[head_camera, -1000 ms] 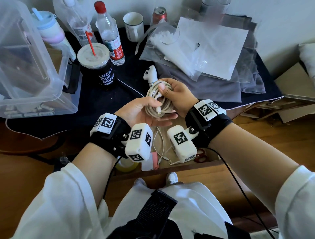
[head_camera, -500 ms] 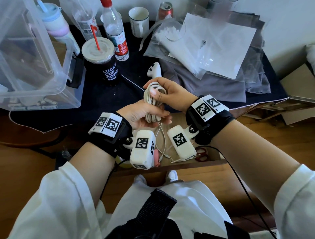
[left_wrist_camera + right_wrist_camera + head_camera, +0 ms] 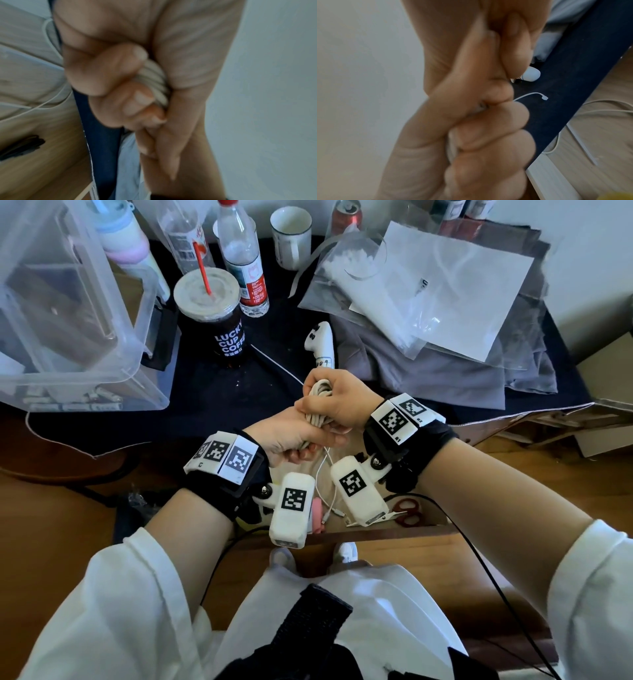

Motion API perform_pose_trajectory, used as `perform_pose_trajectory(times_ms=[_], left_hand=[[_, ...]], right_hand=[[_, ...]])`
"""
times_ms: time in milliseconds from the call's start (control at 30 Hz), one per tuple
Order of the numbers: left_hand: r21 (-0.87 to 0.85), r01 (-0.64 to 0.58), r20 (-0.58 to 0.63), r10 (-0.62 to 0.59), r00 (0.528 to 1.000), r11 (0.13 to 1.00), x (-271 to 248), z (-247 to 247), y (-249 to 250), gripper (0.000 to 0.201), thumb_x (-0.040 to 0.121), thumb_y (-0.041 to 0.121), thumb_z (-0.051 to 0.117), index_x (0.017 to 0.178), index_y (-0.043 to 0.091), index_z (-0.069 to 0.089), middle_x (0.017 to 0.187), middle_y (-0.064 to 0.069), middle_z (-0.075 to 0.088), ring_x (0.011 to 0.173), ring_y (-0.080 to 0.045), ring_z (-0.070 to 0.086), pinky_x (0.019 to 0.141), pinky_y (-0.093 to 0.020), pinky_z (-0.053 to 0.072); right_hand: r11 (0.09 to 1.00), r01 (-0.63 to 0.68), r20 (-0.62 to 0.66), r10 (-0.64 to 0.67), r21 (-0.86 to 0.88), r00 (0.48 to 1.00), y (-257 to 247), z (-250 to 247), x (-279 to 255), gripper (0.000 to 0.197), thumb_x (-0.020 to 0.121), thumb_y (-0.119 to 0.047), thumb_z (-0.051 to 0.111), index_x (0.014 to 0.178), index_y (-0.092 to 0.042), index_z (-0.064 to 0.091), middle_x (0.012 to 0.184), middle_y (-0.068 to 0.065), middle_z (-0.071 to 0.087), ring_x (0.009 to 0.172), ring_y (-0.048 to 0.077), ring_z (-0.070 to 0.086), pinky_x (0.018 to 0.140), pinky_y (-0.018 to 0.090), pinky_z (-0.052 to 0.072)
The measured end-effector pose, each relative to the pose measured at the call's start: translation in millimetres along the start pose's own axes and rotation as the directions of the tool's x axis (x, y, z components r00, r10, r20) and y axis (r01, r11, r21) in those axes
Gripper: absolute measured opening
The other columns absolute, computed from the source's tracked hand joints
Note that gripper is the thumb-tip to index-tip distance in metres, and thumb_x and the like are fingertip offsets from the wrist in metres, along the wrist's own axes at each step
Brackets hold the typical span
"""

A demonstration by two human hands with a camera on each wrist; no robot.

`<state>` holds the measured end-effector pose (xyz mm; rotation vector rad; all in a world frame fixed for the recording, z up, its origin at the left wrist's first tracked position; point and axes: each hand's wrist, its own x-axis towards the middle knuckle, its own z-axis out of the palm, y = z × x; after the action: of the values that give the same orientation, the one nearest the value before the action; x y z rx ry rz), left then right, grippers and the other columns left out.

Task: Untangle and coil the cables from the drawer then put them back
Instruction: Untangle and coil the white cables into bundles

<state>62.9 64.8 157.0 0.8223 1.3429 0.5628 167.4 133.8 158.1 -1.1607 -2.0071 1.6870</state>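
A coiled white cable [image 3: 318,402] is squeezed into a flat bundle between both hands above the open drawer [image 3: 370,498]. My left hand [image 3: 291,436] grips its lower part, and the left wrist view shows those fingers curled round several strands of the cable [image 3: 154,79]. My right hand [image 3: 339,402] wraps over the upper part, fingers curled tight; only a sliver of cable [image 3: 479,108] shows there. A thin white cable [image 3: 323,484] hangs from the hands down into the drawer, where its plugs lie.
Red-handled scissors [image 3: 407,511] and a pink item [image 3: 317,513] lie in the drawer. On the dark table behind stand a coffee cup [image 3: 214,316], a water bottle [image 3: 243,258], a clear bin [image 3: 65,302], a white controller [image 3: 320,344], plastic bags [image 3: 428,285] and a white zip tie [image 3: 274,362].
The round coil has been squeezed into a narrow bundle. My left hand has turned from palm-up to closing round it, and my right hand has closed over the top.
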Motion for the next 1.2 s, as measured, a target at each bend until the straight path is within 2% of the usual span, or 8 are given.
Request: perform_pose_trajectory(times_ms=[167,300,500,600,800,1000,1100,1200], left_hand=[[-0.302,0.053,0.079,-0.030,0.996,0.952,-2,-13,0,0.023,0.091,0.011,0.049,0.073,0.009,0.063,0.054,-0.002,0.046,0.045,-0.007,0.039,0.029,-0.010,0.017],[-0.137,-0.022,-0.059,0.014,0.998,0.990,4,-17,-8,0.019,0.096,0.012,0.047,0.077,0.009,0.049,0.055,-0.001,0.041,0.044,-0.007,0.036,0.029,-0.012,0.017],[-0.216,-0.025,-0.295,-0.041,0.955,0.976,17,-38,-31,0.025,0.096,0.010,0.042,0.071,0.012,0.042,0.058,-0.002,0.036,0.037,-0.003,0.034,0.031,-0.012,0.018],[-0.346,0.012,-0.368,-0.148,0.918,0.938,18,-54,-44,0.023,0.097,0.012,0.042,0.074,0.011,0.042,0.061,-0.003,0.037,0.037,-0.003,0.035,0.029,-0.012,0.016],[-0.422,0.059,-0.370,-0.231,0.900,0.905,19,-74,-56,0.017,0.098,0.016,0.041,0.082,0.011,0.044,0.062,0.000,0.038,0.043,-0.004,0.035,0.031,-0.012,0.017],[-0.420,0.082,-0.336,-0.239,0.911,0.904,13,-79,-60,0.021,0.099,0.017,0.040,0.079,0.011,0.044,0.063,0.000,0.039,0.049,-0.006,0.034,0.031,-0.012,0.020],[-0.428,0.079,-0.331,-0.237,0.913,0.900,11,-80,-65,0.022,0.099,0.017,0.040,0.078,0.011,0.044,0.063,-0.001,0.039,0.045,-0.005,0.035,0.031,-0.012,0.020],[-0.457,0.067,-0.336,-0.242,0.910,0.887,9,-79,-65,0.021,0.099,0.017,0.041,0.079,0.011,0.045,0.062,-0.001,0.039,0.044,-0.005,0.036,0.031,-0.013,0.020]], right_hand=[[0.986,-0.019,-0.079,0.033,0.166,0.996,9,2,9,0.029,0.083,0.001,0.060,0.065,-0.016,0.044,0.056,0.002,0.044,0.042,0.010,0.044,0.036,0.016,0.035],[0.986,-0.061,-0.063,0.071,0.157,0.995,10,8,23,0.027,0.084,-0.001,0.059,0.066,-0.016,0.046,0.060,0.002,0.048,0.039,0.002,0.048,0.035,0.014,0.035],[0.983,-0.178,-0.087,0.174,-0.041,0.981,26,12,62,0.023,0.092,-0.040,0.050,0.090,-0.017,0.051,0.072,0.002,0.054,0.042,0.013,0.043,0.030,0.014,0.029],[0.924,-0.315,-0.271,0.253,-0.218,0.929,53,6,82,0.019,0.086,-0.033,0.056,0.100,-0.019,0.057,0.084,0.007,0.063,0.053,0.017,0.050,0.044,0.019,0.040],[0.806,-0.448,-0.281,0.360,-0.387,0.890,81,16,96,0.030,0.085,-0.031,0.060,0.111,-0.016,0.059,0.105,0.011,0.067,0.087,0.029,0.067,0.082,0.037,0.054],[0.722,-0.532,-0.356,0.403,-0.443,0.843,88,24,110,0.033,0.085,-0.030,0.062,0.109,-0.006,0.057,0.102,0.014,0.065,0.091,0.031,0.064,0.069,0.030,0.046],[0.680,-0.552,-0.357,0.423,-0.482,0.833,83,25,111,0.023,0.086,-0.020,0.056,0.101,-0.003,0.061,0.095,0.014,0.062,0.078,0.029,0.057,0.065,0.029,0.041],[0.779,-0.541,-0.302,0.458,-0.317,0.836,83,26,106,0.014,0.087,-0.017,0.051,0.080,-0.007,0.058,0.083,0.012,0.062,0.065,0.026,0.057,0.065,0.034,0.051]])
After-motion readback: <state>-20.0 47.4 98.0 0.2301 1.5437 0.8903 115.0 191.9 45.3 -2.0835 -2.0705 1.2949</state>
